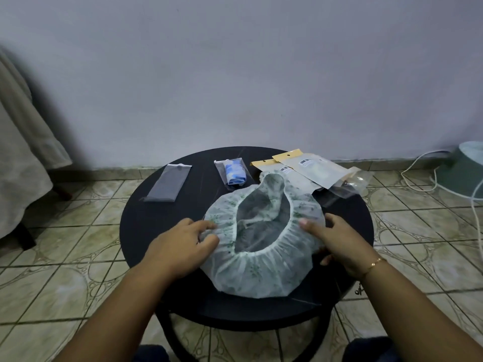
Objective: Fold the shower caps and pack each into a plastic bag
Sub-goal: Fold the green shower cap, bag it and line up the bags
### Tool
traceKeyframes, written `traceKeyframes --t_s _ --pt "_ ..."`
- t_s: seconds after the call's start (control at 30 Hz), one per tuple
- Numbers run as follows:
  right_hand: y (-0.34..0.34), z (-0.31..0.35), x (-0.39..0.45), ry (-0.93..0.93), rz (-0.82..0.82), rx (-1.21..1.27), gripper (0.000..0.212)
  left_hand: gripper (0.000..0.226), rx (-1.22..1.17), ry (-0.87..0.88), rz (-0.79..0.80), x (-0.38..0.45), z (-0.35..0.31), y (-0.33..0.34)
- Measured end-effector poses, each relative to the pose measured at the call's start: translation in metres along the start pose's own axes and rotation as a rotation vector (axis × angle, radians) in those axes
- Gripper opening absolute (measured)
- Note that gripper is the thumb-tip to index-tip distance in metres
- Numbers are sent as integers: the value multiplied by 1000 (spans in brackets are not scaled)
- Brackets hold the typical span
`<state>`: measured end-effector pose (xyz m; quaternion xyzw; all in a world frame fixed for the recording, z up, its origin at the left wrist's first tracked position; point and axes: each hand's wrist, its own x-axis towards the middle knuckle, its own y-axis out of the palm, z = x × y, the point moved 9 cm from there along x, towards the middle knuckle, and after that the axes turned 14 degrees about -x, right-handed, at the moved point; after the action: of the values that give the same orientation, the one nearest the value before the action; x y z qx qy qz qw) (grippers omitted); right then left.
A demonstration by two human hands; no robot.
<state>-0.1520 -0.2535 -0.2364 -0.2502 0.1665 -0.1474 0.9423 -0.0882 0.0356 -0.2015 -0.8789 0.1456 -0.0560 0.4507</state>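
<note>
A white shower cap with green print (257,273) lies spread out, opening up, on the round black table (146,226). My left hand (180,244) rests on its left edge, fingers loosely bent on the fabric. At the cap's right side my right hand (337,241) holds the rim, thumb on top and fingers under the edge. An empty clear plastic bag (168,182) lies at the back left. A bag with a folded blue cap (232,172) inside sits at the back middle.
Two yellow-topped packets (311,168) and a clear bag (350,185) lie at the table's back right, partly over the edge. A white cable (423,178) and a pale green basin (467,171) are on the tiled floor to the right. Draped cloth (23,158) hangs at left.
</note>
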Motion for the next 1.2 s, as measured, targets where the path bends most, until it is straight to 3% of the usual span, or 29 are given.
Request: traceKeyframes --t_s 0.07,0.23,0.33,0.37,0.47,0.53,0.63,0.77,0.9,1.1,1.2 --pt "-3 -1 2 -33 -46 48 69 40 38 -11 -15 -3 -5 -4" --pt "-7 9 -3 -40 -150 157 80 68 -116 -70 -175 -4 -8 -23" --pt "-2 4 -1 9 -147 158 92 57 -295 -84 -362 -1 -5 -37" --pt "-2 -4 4 44 -153 194 86 51 -405 -101 -385 3 0 -36" --pt "-4 -14 6 162 -138 263 53 32 -810 -171 -285 27 19 -15" --pt "-6 -15 5 182 -124 233 50 24 -971 -210 -147 42 21 3" --pt "-7 -10 5 130 -130 116 45 41 -1006 -248 -12 51 14 21" --pt "-9 -4 10 53 -193 84 46 33 -1123 -370 34 46 15 32" --pt "-16 7 8 -15 -271 -74 53 65 -946 -369 54 49 18 31" --pt "-17 16 12 -76 -381 -335 50 47 -785 -183 -17 57 9 30" --pt "-25 10 17 -37 -406 -460 46 43 -534 -165 -174 57 19 10"
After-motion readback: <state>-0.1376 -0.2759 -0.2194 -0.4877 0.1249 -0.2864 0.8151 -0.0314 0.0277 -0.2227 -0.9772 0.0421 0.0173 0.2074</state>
